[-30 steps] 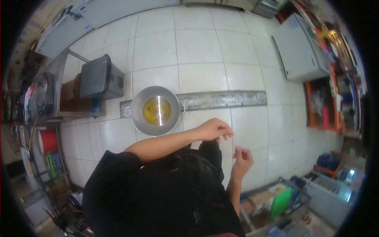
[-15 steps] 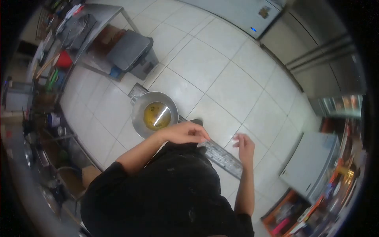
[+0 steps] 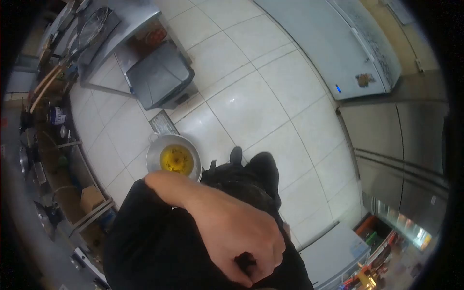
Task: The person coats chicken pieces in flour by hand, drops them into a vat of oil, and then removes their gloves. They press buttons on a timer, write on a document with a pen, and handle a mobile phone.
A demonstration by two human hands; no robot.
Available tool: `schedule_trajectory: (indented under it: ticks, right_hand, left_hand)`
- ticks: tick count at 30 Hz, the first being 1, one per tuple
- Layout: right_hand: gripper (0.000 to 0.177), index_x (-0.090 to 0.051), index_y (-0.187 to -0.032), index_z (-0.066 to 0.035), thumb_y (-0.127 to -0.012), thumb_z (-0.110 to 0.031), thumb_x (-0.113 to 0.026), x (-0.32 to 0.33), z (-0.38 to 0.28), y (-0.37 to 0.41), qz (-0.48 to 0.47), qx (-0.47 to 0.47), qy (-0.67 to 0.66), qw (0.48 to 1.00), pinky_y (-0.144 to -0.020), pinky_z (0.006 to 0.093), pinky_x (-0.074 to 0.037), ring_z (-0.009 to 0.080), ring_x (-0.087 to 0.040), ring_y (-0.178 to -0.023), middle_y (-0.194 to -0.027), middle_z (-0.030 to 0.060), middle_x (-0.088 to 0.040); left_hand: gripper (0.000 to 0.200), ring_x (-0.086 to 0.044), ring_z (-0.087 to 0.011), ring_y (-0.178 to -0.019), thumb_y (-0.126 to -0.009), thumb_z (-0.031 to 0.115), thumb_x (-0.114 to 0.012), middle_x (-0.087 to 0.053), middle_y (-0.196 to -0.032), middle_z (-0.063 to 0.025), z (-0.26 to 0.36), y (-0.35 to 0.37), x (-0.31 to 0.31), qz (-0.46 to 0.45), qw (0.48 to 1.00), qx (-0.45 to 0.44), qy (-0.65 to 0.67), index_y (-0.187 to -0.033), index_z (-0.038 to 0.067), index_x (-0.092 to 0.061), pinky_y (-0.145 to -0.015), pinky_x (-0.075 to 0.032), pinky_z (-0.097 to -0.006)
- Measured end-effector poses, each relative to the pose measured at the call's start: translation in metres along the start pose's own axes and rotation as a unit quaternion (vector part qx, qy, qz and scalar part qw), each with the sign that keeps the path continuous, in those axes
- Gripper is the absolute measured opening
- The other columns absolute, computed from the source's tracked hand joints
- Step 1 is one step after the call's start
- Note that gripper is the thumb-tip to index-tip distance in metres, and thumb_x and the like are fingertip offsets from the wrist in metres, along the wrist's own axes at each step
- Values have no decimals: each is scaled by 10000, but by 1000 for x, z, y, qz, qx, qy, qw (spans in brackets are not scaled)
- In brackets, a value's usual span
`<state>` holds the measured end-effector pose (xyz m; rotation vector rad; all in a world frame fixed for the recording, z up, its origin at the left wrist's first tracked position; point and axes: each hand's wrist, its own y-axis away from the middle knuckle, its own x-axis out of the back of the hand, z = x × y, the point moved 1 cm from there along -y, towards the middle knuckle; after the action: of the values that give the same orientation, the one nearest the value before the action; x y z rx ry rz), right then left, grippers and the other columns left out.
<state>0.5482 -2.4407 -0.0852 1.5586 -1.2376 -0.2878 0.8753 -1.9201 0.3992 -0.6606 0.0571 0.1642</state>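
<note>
My left hand (image 3: 244,239) is raised close in front of my dark shirt (image 3: 159,246), below the middle of the view. Its fingers curl in to meet the thumb, leaving a small dark gap between them. Whether cloth or anything else is pinched there is hidden. Only a sliver of skin beside my body, behind the left hand, shows of my right hand (image 3: 286,230); its fingers are out of sight. Past my left forearm, a wide metal pan (image 3: 153,155) holds yellow liquid (image 3: 177,159) with dark bits in it, and my forearm overlaps its near rim.
A lidded grey bin (image 3: 162,75) stands beside a metal table (image 3: 130,24). A floor drain grate (image 3: 164,123) lies behind the pan. White tiles (image 3: 251,106) cover the floor. To the right are a chest freezer (image 3: 333,43), steel doors (image 3: 382,145) and a white box-shaped unit (image 3: 333,253).
My left hand has come up from over the floor to my chest, its fingers curling in. My right hand has moved in behind it. The view has shifted, bringing the bin and freezer closer.
</note>
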Motion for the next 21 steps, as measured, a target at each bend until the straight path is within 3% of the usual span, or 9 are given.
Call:
schedule_trajectory:
  ticks: [2, 8, 12, 14, 15, 16, 18, 19, 21]
  right_hand:
    - [350, -721, -1103, -53, -1015, -363, -584, 12, -46, -33, -32, -51, 66, 996, -612, 426, -569, 244, -700, -697, -917, 91, -737]
    - [384, -692, -1225, -59, -1040, -357, -534, 128, -258, -240, -71, -56, 154, 984, -704, 461, -585, 256, -731, -806, -1036, 113, -756]
    - [410, -677, -1286, -62, -1053, -353, -509, 252, -516, -454, -71, -171, 132, 974, -750, 479, -593, 263, -747, -861, -1096, 125, -765]
    - [299, -733, -1004, -58, -1002, -329, -605, 305, -657, -566, 118, 194, 285, 931, -762, 425, -560, 262, -707, -736, -731, 131, -702]
    - [327, -729, -1030, -44, -988, -355, -637, 307, -774, -578, 118, 257, 148, 948, -774, 433, -557, 274, -708, -760, -767, 142, -713]
    - [363, -726, -1136, -34, -993, -351, -625, 298, -920, -541, 121, 270, 259, 920, -747, 416, -569, 242, -702, -766, -901, 143, -750]
    - [366, -732, -1062, -5, -960, -351, -669, 288, -1074, -602, 162, 457, 296, 823, -744, 406, -549, 242, -702, -778, -870, 142, -748]
    - [339, -731, -993, -4, -956, -336, -679, 279, -1155, -616, 131, 441, 343, 819, -693, 376, -529, 212, -681, -714, -798, 106, -733]
    - [331, -727, -936, -17, -966, -342, -673, 230, -1296, -593, 58, 456, 319, 829, -640, 338, -505, 160, -656, -667, -727, 73, -702]
  left_hand:
    - [198, -615, -197, -718, -859, 227, -841, -703, -765, -48, -9, 2, 64, 52, 999, 4, -3, -813, 52, -761, -639, -470, -341]
    - [86, -607, -142, -766, -976, 104, -685, -697, -895, -51, 1, 11, 284, 287, 928, 29, 235, -987, 27, -721, -678, -466, -288]
    - [100, -628, -152, -785, -985, 129, -668, -715, -891, -42, 40, 2, 415, 311, 922, -31, 229, -1005, 63, -740, -722, -458, -316]
    - [104, -652, -197, -776, -974, 123, -707, -720, -866, -65, 80, 12, 469, 344, 914, -48, 208, -965, 24, -741, -693, -485, -337]
    - [136, -676, -242, -767, -962, 116, -747, -725, -841, -89, 100, 22, 501, 349, 916, -51, 189, -925, -15, -743, -664, -511, -358]
    - [110, -679, -245, -757, -949, 72, -751, -722, -832, -103, 98, 27, 521, 403, 891, -142, 154, -917, -32, -734, -672, -508, -358]
    - [102, -685, -249, -763, -946, 69, -754, -730, -850, -115, 118, 61, 580, 398, 893, -183, 104, -920, -28, -738, -680, -511, -364]
    - [94, -690, -254, -769, -943, 67, -757, -737, -867, -126, 126, 77, 610, 389, 893, -217, 59, -923, -24, -741, -688, -514, -370]
    - [94, -626, -113, -734, -969, 114, -731, -729, -912, -43, 143, 108, 664, 447, 859, -247, 38, -987, 24, -753, -640, -452, -247]
